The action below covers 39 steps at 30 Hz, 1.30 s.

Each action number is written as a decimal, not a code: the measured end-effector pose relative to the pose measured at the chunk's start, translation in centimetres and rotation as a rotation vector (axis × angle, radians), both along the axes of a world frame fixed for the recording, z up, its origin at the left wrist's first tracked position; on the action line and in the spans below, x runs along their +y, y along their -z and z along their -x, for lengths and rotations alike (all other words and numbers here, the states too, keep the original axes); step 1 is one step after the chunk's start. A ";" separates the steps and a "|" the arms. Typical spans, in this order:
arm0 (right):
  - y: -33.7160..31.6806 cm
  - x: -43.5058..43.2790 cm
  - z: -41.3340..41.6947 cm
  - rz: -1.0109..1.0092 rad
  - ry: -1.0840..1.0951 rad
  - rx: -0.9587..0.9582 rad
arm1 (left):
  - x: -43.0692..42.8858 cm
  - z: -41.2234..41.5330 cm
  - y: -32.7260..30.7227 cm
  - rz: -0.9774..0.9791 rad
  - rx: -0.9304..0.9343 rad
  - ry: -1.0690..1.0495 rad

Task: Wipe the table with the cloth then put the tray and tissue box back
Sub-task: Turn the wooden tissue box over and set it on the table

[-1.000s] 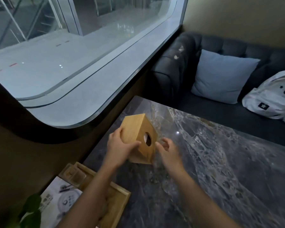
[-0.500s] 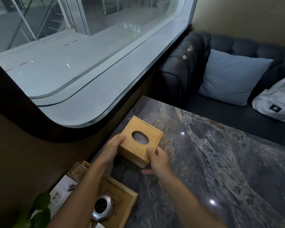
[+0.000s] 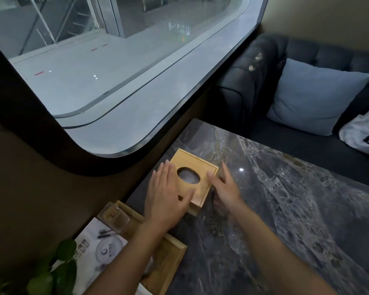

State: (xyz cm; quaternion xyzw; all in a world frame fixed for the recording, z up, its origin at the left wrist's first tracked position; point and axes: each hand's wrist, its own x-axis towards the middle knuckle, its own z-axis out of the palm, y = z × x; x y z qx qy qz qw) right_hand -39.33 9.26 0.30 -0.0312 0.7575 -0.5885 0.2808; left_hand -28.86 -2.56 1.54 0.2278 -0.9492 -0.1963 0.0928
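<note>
tray [image 3: 170, 258]: mostly hidden under left forearm | backpack [image 3: 362, 135]: cut by right edge | card [image 3: 98, 250] print: unreadable

A wooden tissue box [image 3: 195, 179] sits upright on the dark marble table [image 3: 285, 209], near its window-side edge, oval opening facing up. The left hand [image 3: 166, 199] lies flat across the box's top, fingers spread. The right hand [image 3: 224, 186] rests open against the box's right side. Just nearer the camera, a wooden tray [image 3: 168, 258] lies on the table, partly under the left forearm. A dark sofa [image 3: 253, 81] with 1 blue cushion [image 3: 313, 96] stands beyond.
</note>
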 end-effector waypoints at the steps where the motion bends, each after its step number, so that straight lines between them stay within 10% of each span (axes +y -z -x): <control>1: -0.1 -0.1 0.1 0.025 -0.034 -0.005 | 0.5 -0.1 0.6 0.039 -0.043 0.009; 39: -0.6 -6.2 -5.7 -0.040 -0.232 0.064 | -1.4 -6.3 1.6 0.181 -0.147 -0.164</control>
